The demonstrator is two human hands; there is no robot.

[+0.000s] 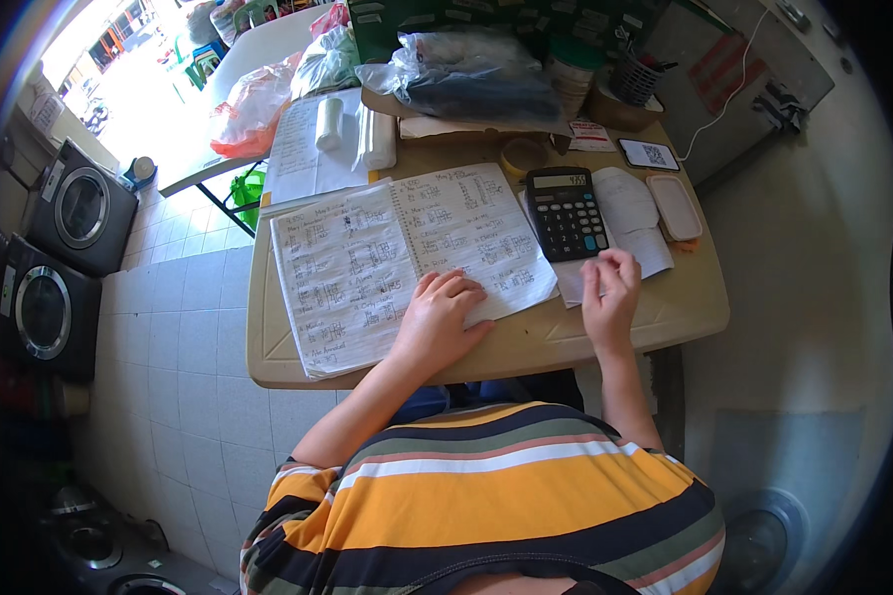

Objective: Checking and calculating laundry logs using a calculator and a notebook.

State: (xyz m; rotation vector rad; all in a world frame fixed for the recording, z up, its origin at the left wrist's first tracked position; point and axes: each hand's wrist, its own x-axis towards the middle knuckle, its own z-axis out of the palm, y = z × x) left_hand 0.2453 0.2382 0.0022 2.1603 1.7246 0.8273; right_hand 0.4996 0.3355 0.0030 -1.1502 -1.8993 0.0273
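Note:
An open spiral notebook (357, 253) with handwriting on both pages lies on a beige plastic table (536, 342). My left hand (446, 309) rests palm down on its lower right page, fingers slightly apart. Just below a black desk calculator (565, 212), my right hand (612, 290) is raised with curled fingers; no object shows in it. The calculator lies partly over loose white papers (646, 253), right of the notebook. A phone (649, 155) with a lit screen and a shallow pinkish plastic tray (674, 207) are beyond them.
Plastic-wrapped bundles (476, 82), a tape roll (524, 155) and a pen basket (634, 78) stand at the table's back. White plastic rolls (329, 124) lie on papers at back left. A white cable (725, 100) reaches the phone. Front-loading washers or dryers (82, 207) line the left.

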